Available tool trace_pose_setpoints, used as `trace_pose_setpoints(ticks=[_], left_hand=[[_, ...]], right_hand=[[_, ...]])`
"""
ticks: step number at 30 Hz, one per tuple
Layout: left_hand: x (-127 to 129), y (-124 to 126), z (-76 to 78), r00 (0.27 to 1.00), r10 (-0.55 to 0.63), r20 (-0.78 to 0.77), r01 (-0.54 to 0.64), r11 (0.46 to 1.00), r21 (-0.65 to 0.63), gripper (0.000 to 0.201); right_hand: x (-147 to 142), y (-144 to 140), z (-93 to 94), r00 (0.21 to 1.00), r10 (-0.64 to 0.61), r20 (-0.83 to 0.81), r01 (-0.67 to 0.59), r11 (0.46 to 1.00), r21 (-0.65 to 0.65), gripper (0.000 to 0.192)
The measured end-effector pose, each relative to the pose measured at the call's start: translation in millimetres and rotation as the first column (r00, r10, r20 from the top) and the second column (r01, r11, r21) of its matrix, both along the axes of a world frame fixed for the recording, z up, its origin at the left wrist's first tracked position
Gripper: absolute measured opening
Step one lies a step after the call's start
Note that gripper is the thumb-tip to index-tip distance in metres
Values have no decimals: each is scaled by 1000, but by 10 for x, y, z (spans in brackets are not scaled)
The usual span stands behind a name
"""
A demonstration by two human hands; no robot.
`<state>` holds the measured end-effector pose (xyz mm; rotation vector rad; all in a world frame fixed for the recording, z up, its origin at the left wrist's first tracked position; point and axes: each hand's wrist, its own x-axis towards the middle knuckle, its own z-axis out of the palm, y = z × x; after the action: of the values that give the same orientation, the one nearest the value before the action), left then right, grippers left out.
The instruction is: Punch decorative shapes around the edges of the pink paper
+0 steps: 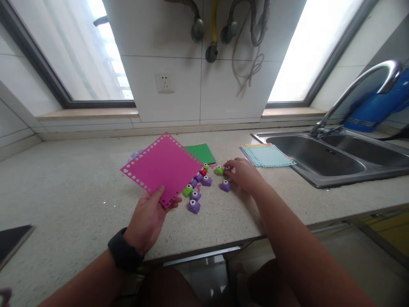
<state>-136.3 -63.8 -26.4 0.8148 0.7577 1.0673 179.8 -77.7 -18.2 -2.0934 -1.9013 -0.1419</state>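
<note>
My left hand [152,215] grips a bright pink sheet of paper [161,168] by its near corner, thumb on top. Small shapes such as hearts and flowers are punched along its edges, and the sheet is held tilted above the counter. My right hand [244,174] has its fingertips closed round a small purple paper punch [227,169], partly hidden by the fingers. Beside it sit a green punch [219,170] and another purple punch [225,186]. Several more punches, purple, green and red, cluster by the pink sheet's right corner, among them a purple one [194,206] nearest me.
Green paper [201,153] lies behind the punches. A stack of punched sheets, light blue on top [271,155], rests near the steel sink [294,155] with its tap [354,91]. Pink paper scraps [198,187] lie among the punches. A dark flat object [14,241] is at far left.
</note>
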Motion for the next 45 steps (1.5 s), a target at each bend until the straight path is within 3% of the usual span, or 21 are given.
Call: trace_pose_setpoints(ticks=[5,12,15,17,19,22,24,27,29,34,38,45], left_hand=[[5,11,-13,1000,20,-10,-20,1000,3,22],[2,4,5,1000,13,-7,-13,1000,-14,23],[9,-15,16,1000,-11,-14,10,1000,-20,25],[6,-23,10,1000,-24,-13,24,1000,-15,26],[-1,-23,-7,999,-31,-20,31,1000,-2,26],[-7,-18,-39,999,-37,-32,37,999,19,25],[-5,-22,-46,998,-45,-39,46,998,31,23],[9,-43,-30,996,-58,-65,61,997,54,21],[20,-59,-12,993,-64,-96,71,995,76,21],[26,-73,-5,985,-87,-149,104,989,110,23],[21,-75,-5,984,-89,-155,108,987,119,24],[38,-96,36,980,-65,-186,87,990,112,30]], right_hand=[[-76,-18,40,994,112,0,-112,993,-35,22],[-46,-120,71,989,116,-90,-114,993,29,20],[-48,-166,124,943,104,-315,-52,984,171,24],[-77,-197,166,772,172,-611,43,947,320,27],[-136,-247,197,501,268,-823,178,899,400,33],[-289,-375,197,190,340,-921,312,869,385,34],[-428,-483,164,9,392,-920,308,874,375,33],[-662,-623,96,-169,358,-918,248,917,312,28],[-811,-676,59,-197,367,-909,225,919,323,27],[-1084,-678,18,-96,455,-885,235,874,424,39],[-1214,-638,1,-34,448,-894,205,878,432,42],[-1319,-594,-19,-33,469,-883,174,872,457,39]])
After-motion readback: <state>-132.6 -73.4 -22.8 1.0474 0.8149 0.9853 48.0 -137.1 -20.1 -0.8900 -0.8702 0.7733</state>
